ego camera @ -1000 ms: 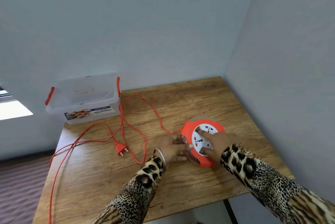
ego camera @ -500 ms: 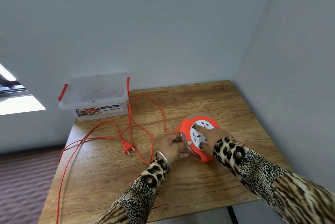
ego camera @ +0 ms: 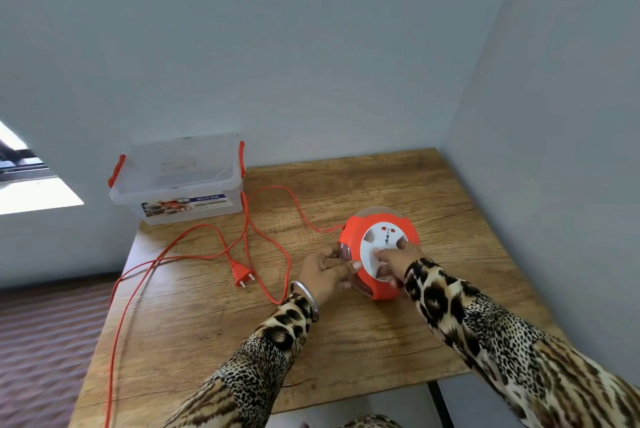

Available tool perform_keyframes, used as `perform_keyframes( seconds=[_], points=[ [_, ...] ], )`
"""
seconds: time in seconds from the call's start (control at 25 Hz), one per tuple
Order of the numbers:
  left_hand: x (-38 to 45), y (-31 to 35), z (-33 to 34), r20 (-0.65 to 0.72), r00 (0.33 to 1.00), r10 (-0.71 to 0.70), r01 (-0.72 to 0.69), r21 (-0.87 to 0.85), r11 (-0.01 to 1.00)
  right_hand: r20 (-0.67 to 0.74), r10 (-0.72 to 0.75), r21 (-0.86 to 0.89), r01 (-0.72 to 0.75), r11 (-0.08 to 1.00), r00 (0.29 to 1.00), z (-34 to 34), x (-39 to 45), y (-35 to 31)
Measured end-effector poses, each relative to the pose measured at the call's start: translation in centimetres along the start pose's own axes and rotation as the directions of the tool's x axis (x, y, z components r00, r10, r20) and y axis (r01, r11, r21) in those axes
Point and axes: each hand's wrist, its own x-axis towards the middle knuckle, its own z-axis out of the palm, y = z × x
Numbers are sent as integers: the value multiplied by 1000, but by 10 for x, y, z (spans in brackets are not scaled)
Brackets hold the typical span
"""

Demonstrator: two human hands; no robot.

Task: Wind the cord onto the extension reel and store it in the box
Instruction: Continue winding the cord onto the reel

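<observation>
While left hand [ego camera: 323, 268] steadies reel [ego camera: 353, 240], right hand [ego camera: 398, 256] atop

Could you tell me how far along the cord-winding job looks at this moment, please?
Little looks done: most of the orange cord lies loose over the table, its plug free and one length hanging off the edge. In hand: the left hand grips the reel at its side while the right hand presses its white face. Left: winding the cord, then putting the reel into the box.

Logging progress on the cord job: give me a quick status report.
Left hand grips reel edge; right hand fingers on white face. Cord mostly loose across table, one loop over the edge. Box lidded.
</observation>
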Motion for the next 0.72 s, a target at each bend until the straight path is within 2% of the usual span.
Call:
perform_keyframes(
  seconds=[0.08, 0.16, 0.24, 0.28, 0.32, 0.36, 0.4, 0.44, 0.48, 0.52, 0.64, 0.68, 0.72],
  points=[
    [0, -1, -2, 21, 1000, 4, -5, 22, 1000, 114, 123, 161, -140, 977, 986, 2, -5, 1],
    [0, -6, -7, 28, 1000, -2, 1, 36, 999, 240, 149, 223, -204, 953, 959, 1, -16, 5],
    [-1, -14, -12, 20, 1000, -18, 17, 11, 1000, 277, 84, 111, -119, 987, 957, -6, -25, 11],
    [-2, -17, -14, 11, 1000, -26, 26, 5, 1000, 244, 16, -27, -9, 1000, 970, -14, -26, 14],
    [-3, -20, -16, 7, 999, -33, 33, 9, 999, 184, -110, -213, 149, 966, 977, -22, -27, 18],
    [-4, -21, -17, 16, 999, -35, 35, 25, 999, 154, -282, -452, 322, 832, 947, -31, -27, 22],
    [-4, -23, -17, 35, 999, -40, 39, 37, 999, 200, -437, -684, 444, 578, 877, -39, -28, 24],
    [-4, -23, -18, 53, 997, -51, 49, 46, 998, 333, -515, -796, 528, 296, 790, -42, -25, 25],
    [-3, -23, -19, 70, 996, -61, 57, 58, 997, 499, -495, -805, 593, 41, 711, -43, -24, 23],
    [-3, -23, -20, 85, 994, -67, 61, 68, 996, 620, -423, -761, 638, -118, 661, -44, -24, 18],
    [0, -24, -25, 129, 987, -98, 83, 114, 990, 782, -269, -622, 720, -306, 562, -43, -16, 4],
    [0, -24, -27, 137, 985, -104, 89, 114, 990, 817, -202, -569, 699, -432, 540, -40, -13, 1],
    [1, -25, -28, 147, 983, -107, 91, 113, 989, 834, -143, -524, 686, -505, 533, -40, -11, 1]
  ],
)
